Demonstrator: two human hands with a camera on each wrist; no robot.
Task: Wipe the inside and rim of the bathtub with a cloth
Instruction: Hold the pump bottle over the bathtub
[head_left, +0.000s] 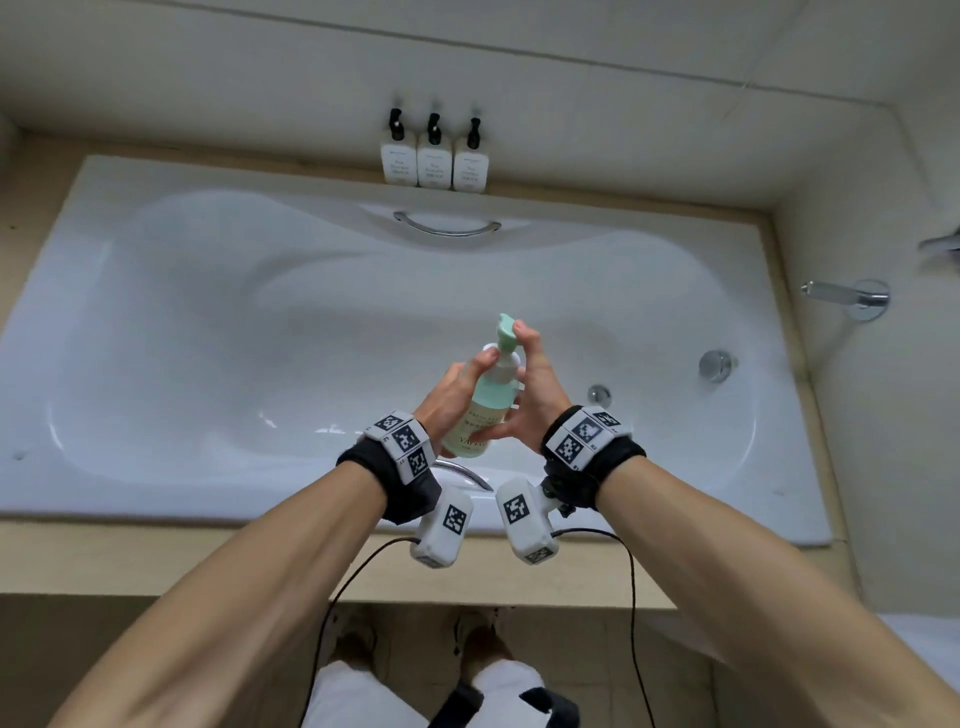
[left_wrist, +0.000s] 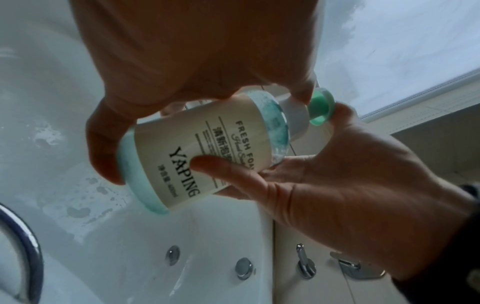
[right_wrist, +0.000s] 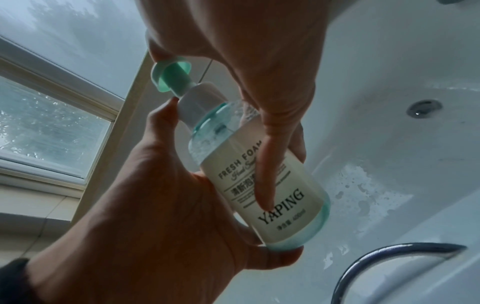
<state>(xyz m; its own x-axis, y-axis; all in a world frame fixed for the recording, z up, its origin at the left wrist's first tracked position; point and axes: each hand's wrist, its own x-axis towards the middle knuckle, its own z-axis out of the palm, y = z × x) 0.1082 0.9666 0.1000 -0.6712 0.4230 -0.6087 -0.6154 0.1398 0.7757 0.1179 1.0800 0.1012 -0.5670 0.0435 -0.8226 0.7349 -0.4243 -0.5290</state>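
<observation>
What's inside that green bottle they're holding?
The pump bottle, held by left hand and right hand, shows pale green liquid with bubbles near its shoulder. Its cream label hides the middle.

A bathroom, likely a hotel's. A long white bathtub (head_left: 208, 322) fills the scene, set in a beige tiled surround, with a chrome grab handle (head_left: 447, 227) on its far wall. Three matching pump bottles (head_left: 434, 156) stand in a row on the far ledge. A chrome spout (head_left: 841, 296) juts from the right wall.
</observation>
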